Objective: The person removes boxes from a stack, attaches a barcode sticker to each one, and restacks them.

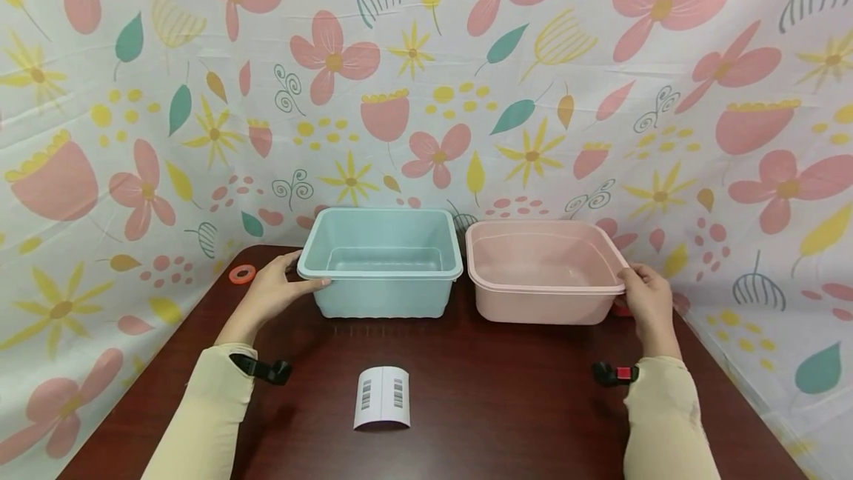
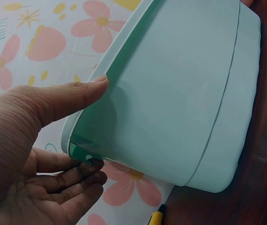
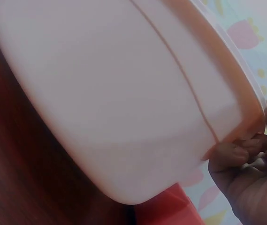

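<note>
A light blue plastic basin (image 1: pixel 383 295) stands at the back of the table, left of centre. My left hand (image 1: pixel 273 289) holds its left end, with the thumb (image 2: pixel 77 96) laid along the outside near the rim and the other fingers curled under the rim's corner. To its right is a pink plastic basin (image 1: pixel 546 306), a narrow gap away. At that basin's right end my right hand (image 1: pixel 649 302) grips the rim, fingers (image 3: pixel 232 154) tucked beneath it in the right wrist view. Both basins look bare inside.
A curved white paper label with barcodes (image 1: pixel 382 398) lies on the dark wooden table (image 1: pixel 493 406) in front. An orange-red ring (image 1: pixel 243 274) sits at the left edge. Beside the pink basin is a red object (image 3: pixel 168 206). Flowered cloth (image 1: pixel 426 80) hangs behind.
</note>
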`<state>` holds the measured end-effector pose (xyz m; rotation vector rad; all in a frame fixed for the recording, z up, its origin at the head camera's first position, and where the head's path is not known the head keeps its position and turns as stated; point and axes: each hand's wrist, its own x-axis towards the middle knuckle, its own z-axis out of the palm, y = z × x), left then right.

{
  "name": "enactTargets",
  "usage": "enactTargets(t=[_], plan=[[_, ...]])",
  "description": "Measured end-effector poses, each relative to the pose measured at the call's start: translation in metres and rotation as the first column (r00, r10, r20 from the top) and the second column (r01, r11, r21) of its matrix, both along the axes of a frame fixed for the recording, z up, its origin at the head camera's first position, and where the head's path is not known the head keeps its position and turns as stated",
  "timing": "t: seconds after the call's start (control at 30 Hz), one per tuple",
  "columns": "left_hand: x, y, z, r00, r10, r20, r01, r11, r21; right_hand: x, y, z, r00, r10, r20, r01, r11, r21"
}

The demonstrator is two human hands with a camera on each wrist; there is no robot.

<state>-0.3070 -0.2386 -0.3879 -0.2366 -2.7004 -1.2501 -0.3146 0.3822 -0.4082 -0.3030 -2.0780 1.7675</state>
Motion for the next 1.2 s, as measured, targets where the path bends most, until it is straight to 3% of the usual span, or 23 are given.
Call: enactTargets(t=[0.43, 1.2], plan=[[0.002, -0.001, 0.001, 1.0, -0.001, 0.002, 0.001, 1.0, -0.009, -0.002, 0.0, -0.005, 1.0, -0.02, 0.023, 0.019, 1.0, 0.005], [0.002, -0.001, 0.001, 1.0, 0.001, 0.0, -0.001, 1.0, -0.013, 0.0, 0.002, -0.011, 1.0, 0.002, 0.002, -0.002, 0.996, -0.092]])
